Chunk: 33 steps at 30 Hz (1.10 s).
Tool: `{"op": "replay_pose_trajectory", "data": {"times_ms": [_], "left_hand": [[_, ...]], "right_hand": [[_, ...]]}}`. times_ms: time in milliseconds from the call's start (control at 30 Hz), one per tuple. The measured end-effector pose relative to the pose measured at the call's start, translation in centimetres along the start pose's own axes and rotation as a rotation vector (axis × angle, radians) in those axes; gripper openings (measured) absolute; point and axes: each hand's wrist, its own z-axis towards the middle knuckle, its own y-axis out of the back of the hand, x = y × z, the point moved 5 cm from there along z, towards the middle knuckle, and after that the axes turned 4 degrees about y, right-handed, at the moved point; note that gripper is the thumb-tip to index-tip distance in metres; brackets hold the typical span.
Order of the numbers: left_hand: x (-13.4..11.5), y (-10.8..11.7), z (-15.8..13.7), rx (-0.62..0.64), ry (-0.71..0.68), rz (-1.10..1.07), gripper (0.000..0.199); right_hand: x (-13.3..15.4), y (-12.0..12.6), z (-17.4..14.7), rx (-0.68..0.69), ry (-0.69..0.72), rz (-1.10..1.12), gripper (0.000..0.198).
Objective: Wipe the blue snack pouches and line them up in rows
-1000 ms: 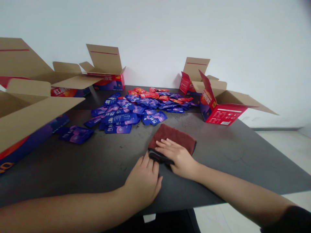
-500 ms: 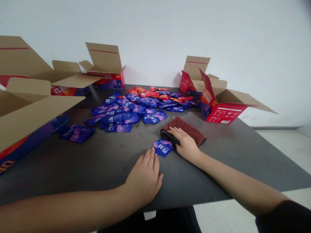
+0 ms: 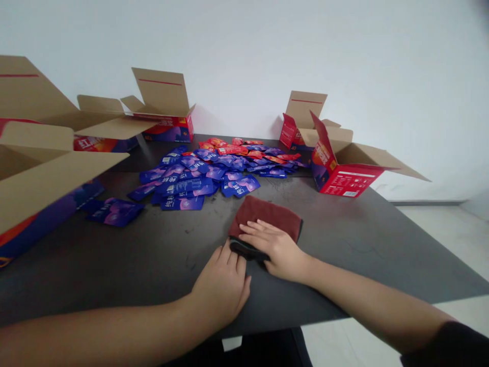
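Found at far left: a near carton (image 3: 53,186), open, with two rear cartons (image 3: 168,132) behind, also open. Note to their right loose blue sachets (image 3: 118,212) flat on the dark table (image 3: 367,265); farther right and back, a heap of blue sachets (image 3: 189,186) with red sachets (image 3: 234,149) toward the rear.

Left hand (image 3: 221,280): seen palm down near the table's front, forearm entering from lower left. Found with fingers nearly straight and close together, pointing forward to the black edge (image 3: 248,250) of the brown cloth (image 3: 267,211), meeting it at its left end. Cannot tell of anything pinched or held beneath that edge.

Brown cloth: lying in front of the heap, beyond the left fingertips and directly under the right fingers.

Right hand (image 3: 277,248): seen palm down, unclenched, with fingers extended leftward, slightly parted and laid over the cloth; thumb out of sight. Forearm reaching in from lower right, ending in a black sleeve (image 3: 443,346).

Found at right: two open cartons, a far carton (image 3: 289,133) and a nearer red carton (image 3: 347,182), both beyond the right hand.
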Motion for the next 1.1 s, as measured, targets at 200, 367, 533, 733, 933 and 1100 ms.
{"op": "replay_pose_trajectory", "data": {"times_ms": [200, 367, 533, 733, 933, 1100], "left_hand": [[0.0, 0.2, 0.0, -0.008, -0.003, 0.01, 0.055], [-0.1, 0.3, 0.1, 0.011, -0.001, 0.002, 0.051], [0.0, 0.2, 0.1, -0.005, -0.002, 0.017, 0.057], [-0.1, 0.5, 0.0, -0.01, -0.002, 0.005, 0.053], [0.0, 0.2, 0.0, 0.009, -0.001, 0.013, 0.057], [0.0, 0.1, -0.1, -0.001, -0.013, 0.005, 0.058]], "right_hand": [[-1.4, 0.7, -0.1, -0.136, -0.23, -0.113, 0.063], [0.4, -0.1, 0.3, 0.006, 0.028, 0.005, 0.068], [-1.6, 0.9, -0.2, -0.14, -0.246, -0.1, 0.061], [0.1, 0.2, 0.2, -0.028, -0.056, 0.002, 0.066], [-0.7, 0.5, -0.1, -0.053, -0.117, -0.048, 0.067], [-0.8, 0.6, 0.0, -0.047, -0.128, -0.044, 0.066]]}}
